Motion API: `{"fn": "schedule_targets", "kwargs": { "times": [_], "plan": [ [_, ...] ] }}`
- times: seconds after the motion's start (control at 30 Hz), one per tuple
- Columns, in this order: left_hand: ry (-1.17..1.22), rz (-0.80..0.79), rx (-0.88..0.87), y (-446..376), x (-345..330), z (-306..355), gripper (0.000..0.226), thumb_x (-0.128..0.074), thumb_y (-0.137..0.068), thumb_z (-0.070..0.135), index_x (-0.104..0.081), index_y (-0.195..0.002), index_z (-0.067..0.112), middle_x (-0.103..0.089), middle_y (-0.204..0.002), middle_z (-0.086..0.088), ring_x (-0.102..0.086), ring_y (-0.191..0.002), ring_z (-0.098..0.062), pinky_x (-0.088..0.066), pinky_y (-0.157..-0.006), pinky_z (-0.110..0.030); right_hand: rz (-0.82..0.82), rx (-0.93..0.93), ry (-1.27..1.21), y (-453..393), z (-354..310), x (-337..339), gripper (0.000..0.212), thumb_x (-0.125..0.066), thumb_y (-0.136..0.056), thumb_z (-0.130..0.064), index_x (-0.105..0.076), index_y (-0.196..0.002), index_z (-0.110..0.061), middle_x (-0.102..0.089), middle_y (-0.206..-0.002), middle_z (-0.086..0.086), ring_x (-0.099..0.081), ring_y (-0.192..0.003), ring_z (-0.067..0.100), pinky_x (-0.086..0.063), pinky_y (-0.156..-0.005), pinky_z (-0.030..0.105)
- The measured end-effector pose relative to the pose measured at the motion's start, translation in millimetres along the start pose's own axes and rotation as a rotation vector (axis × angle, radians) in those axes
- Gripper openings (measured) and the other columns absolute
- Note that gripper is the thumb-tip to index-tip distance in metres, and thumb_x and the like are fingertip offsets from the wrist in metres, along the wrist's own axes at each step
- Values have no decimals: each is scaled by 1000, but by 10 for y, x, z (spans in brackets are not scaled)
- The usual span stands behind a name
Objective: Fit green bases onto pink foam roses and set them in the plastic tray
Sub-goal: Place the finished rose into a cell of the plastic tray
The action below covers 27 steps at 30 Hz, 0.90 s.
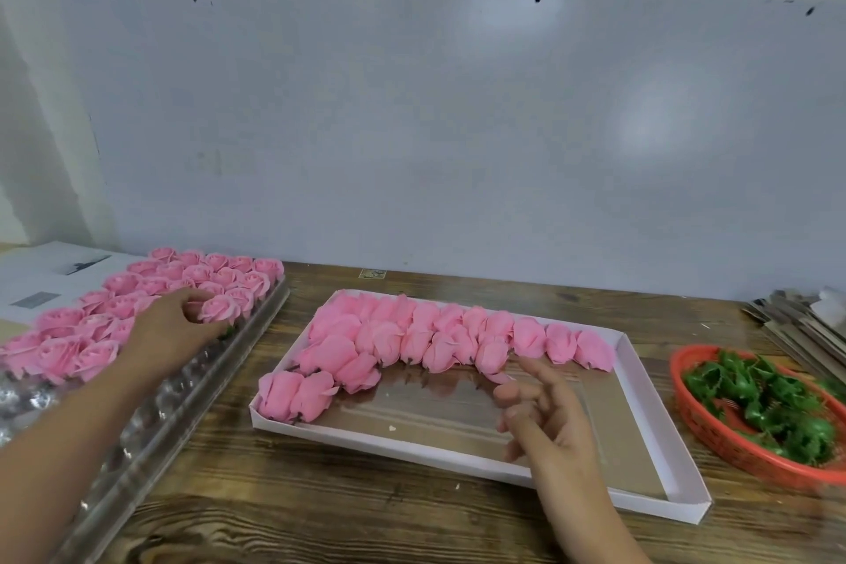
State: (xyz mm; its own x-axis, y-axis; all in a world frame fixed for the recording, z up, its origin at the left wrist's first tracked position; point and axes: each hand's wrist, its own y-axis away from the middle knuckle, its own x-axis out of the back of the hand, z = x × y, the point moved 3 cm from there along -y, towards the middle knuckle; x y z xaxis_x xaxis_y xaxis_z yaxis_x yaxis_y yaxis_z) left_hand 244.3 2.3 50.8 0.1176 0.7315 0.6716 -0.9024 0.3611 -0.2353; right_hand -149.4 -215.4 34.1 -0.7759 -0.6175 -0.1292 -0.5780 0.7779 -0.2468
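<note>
While the left hand point(176, 325) reaches over the clear plastic tray point(151, 417) on the left of the table point(320, 513), its fingers curl round a pink foam rose point(220, 308) at the near edge of the filled rows, and a bit of green shows under that rose. The grip looks like a pinch of thumb and fingertips, though blur makes the exact hold hard to read. Many more pink roses point(183, 284) stand upright in the tray's far and left parts, bloom up, packed side by side; the tray's nearer pockets are bare.

The right hand point(545, 417) hovers over the white cardboard box point(659, 458) in the middle of the table, fingers loosely spread and holding nothing, its fingertips near the closest of the loose roses point(439, 334). Those roses lie on their sides in the box, crowded along its far edge and down its left side, leaving the brown floor of the box bare at the near right.

To the right, an orange-red basket point(686, 408) holds a heap of green bases point(769, 408). Behind it, at the table's far right corner, lies a stack of flat grey pieces point(796, 321). Printed papers point(50, 275) lie beyond the tray at the far left.
</note>
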Motion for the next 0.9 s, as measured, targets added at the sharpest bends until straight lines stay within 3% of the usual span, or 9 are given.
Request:
{"fn": "schedule_targets", "kwargs": {
  "times": [0.13,0.27,0.37,0.43,0.6,0.7,0.9],
  "plan": [
    [-30,-25,32,-47,-73,-4,54,-84,-81,24,-60,-129,13,-64,-110,-8,-62,-93,-27,-54,-80,-41,-3,-2,0,-7,-5,5,59,-50,-85,23,-54,-123,-21,-70,-85,-1,-58,-63,13,-46,-46,24],
    [-66,-52,77,-65,-109,-24,56,-84,-80,19,-60,-130,10,-62,-108,-6,-62,-74,-16,-48,-55,-28,3,-3,-17,-3,-17,4,59,-50,-84,23,-54,-125,-19,-68,-89,7,-55,-70,23,-47,-47,24],
    [-78,-74,105,-95,-116,-56,58,-84,-79,15,-59,-131,7,-64,-112,-10,-64,-72,-16,-47,-51,-26,-2,0,-14,4,-30,-8,60,-50,-84,23,-54,-125,-20,-67,-92,10,-54,-72,25,-47,-47,23],
    [-103,-91,114,-113,-103,-57,62,-85,-77,14,-58,-132,4,-65,-118,-15,-65,-75,-19,-50,-56,-27,-5,3,-3,4,-42,-15,60,-50,-84,23,-54,-125,-21,-67,-92,10,-55,-73,24,-47,-48,23],
    [-156,-114,119,-151,-74,-50,70,-89,-74,18,-56,-133,3,-66,-120,-17,-59,-95,-27,-51,-91,-45,5,15,12,4,-54,-10,62,-50,-84,22,-55,-123,-25,-67,-94,10,-54,-73,24,-47,-50,24],
    [-163,-117,122,-152,-56,-26,80,-90,-72,18,-48,-140,4,-64,-120,-17,-57,-95,-27,-50,-89,-45,7,25,14,9,-64,-8,61,-50,-84,21,-56,-123,-26,-67,-94,9,-54,-74,24,-47,-51,24],
    [-182,-127,100,-98,-66,62,98,-85,-76,14,-27,-155,10,-56,-137,-22,-59,-84,-22,-52,-70,-37,31,28,20,1,-32,37,56,-49,-88,18,-59,-120,-26,-68,-95,8,-57,-75,22,-48,-53,25]
  ]
}}
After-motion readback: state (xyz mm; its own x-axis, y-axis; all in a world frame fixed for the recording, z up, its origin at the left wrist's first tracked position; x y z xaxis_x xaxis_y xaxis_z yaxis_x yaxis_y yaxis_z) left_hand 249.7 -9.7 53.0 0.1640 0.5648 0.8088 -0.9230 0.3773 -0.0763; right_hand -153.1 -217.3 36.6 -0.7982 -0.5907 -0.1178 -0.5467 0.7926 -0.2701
